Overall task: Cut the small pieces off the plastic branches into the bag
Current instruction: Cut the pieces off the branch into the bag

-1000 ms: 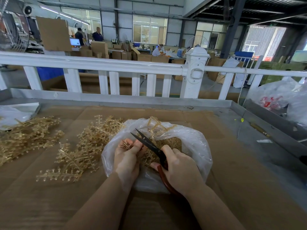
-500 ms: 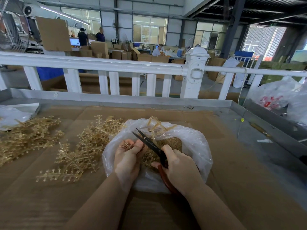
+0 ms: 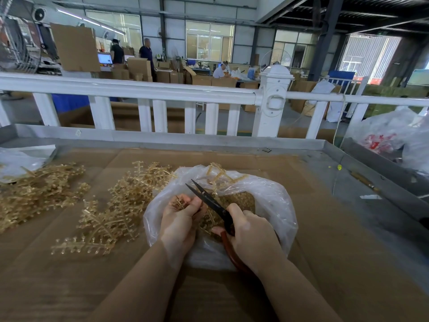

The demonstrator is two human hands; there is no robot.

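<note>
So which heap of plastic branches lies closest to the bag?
The middle heap, whose right edge runs up against the clear bag. The other heap lies apart at the far left of the cardboard, beside a second plastic sheet.

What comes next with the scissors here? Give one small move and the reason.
Probably close the blades. The scissors, gripped by the right hand, are slightly open with their tips beside the plastic branch that the left hand pinches over the open bag. A snip there should drop the pieces onto those already inside; whether the branch sits fully between the blades is unclear.
</note>
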